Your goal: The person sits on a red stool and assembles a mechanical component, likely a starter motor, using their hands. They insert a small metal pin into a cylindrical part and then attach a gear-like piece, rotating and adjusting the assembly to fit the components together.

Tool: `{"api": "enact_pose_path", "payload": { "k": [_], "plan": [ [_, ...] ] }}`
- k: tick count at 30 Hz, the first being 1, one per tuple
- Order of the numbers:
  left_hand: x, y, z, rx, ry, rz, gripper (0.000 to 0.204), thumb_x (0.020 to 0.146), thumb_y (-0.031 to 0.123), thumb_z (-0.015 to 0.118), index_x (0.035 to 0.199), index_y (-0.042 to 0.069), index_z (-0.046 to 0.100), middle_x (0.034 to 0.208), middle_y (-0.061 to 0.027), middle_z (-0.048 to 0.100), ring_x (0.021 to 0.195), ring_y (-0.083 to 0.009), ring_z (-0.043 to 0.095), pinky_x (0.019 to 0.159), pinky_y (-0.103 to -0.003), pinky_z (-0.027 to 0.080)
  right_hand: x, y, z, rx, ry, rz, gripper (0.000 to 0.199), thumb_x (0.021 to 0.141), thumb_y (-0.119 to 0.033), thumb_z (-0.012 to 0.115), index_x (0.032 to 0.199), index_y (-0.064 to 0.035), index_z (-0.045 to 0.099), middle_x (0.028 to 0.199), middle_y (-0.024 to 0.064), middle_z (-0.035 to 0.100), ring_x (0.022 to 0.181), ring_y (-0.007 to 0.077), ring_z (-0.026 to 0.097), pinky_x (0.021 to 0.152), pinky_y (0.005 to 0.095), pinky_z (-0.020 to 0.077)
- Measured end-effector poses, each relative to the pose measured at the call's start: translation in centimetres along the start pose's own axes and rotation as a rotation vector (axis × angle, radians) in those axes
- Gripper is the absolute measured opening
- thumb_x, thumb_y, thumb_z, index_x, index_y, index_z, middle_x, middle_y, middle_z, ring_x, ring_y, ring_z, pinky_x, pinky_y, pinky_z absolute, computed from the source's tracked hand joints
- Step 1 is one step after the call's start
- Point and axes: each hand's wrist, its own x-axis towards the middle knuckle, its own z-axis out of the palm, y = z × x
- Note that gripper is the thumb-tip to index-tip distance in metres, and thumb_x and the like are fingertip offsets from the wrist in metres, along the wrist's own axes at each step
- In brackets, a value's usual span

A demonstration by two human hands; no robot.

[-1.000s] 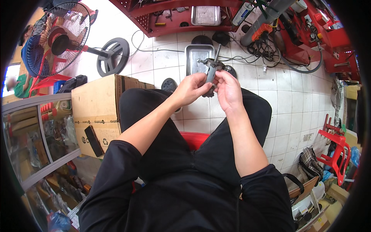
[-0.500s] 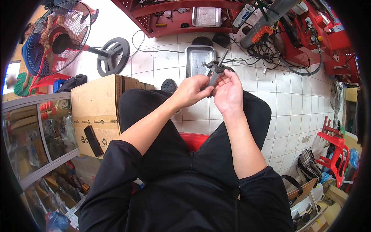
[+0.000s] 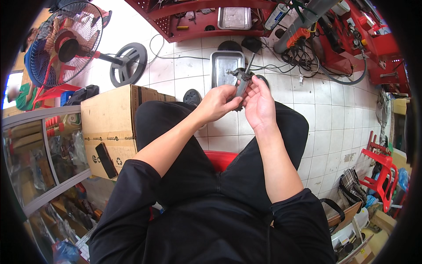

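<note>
Between my knees, above the floor, I hold a dark grey metal machine part [image 3: 240,89] with a cylindrical body. A thin rod [image 3: 250,64] sticks out of its far end, leaning slightly right, and a darker flange with small projections surrounds the rod's base. My left hand [image 3: 218,103] is closed on the body from the left, thumb lying along the near side. From the right, my right hand [image 3: 259,108] has its palm turned up and its fingers curled against the part. Some of its fingertips are hidden behind the part. Beyond it on the floor lies a metal tray [image 3: 215,66].
A cardboard box [image 3: 107,116] with a phone [image 3: 106,159] on it stands at my left, beside a glass cabinet [image 3: 57,149]. Farther off are a standing fan [image 3: 68,48], a red tool cart [image 3: 189,26] and tangled cables [image 3: 299,61]. A red stool [image 3: 380,176] is at the right.
The metal part has turned, its rod and flange shifting left and the rod pointing more straight away from me. My right hand has dropped slightly; my left hand stays put.
</note>
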Motion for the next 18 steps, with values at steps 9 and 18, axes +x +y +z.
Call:
{"api": "enact_pose_path", "payload": {
  "k": [9, 18],
  "plan": [
    [0.0, -0.3, 0.4, -0.103, 0.064, 0.000, 0.028, 0.082, 0.019, 0.062, 0.069, 0.001, 0.045, 0.060, -0.0048, 0.040, 0.057, -0.0127, 0.038, 0.052, -0.030, 0.036, -0.6, 0.2, 0.5, 0.143, -0.004, -0.012, 0.022, 0.088, -0.020, 0.054, 0.103, -0.0046, 0.057, 0.100, 0.0071, 0.061, 0.095, 0.0182, 0.055, 0.083, 0.0314, 0.0399],
    [0.0, -1.0, 1.0, -0.113, 0.078, 0.025, 0.030, 0.080, 0.020, 0.063, 0.068, 0.002, 0.043, 0.059, -0.0034, 0.037, 0.057, -0.0119, 0.036, 0.050, -0.030, 0.034, -0.8, 1.3, 0.0, 0.270, 0.071, -0.027, 0.020, 0.089, -0.015, 0.051, 0.106, -0.0042, 0.052, 0.109, 0.0083, 0.055, 0.105, 0.0188, 0.048, 0.089, 0.0321, 0.0350]
  ]
}}
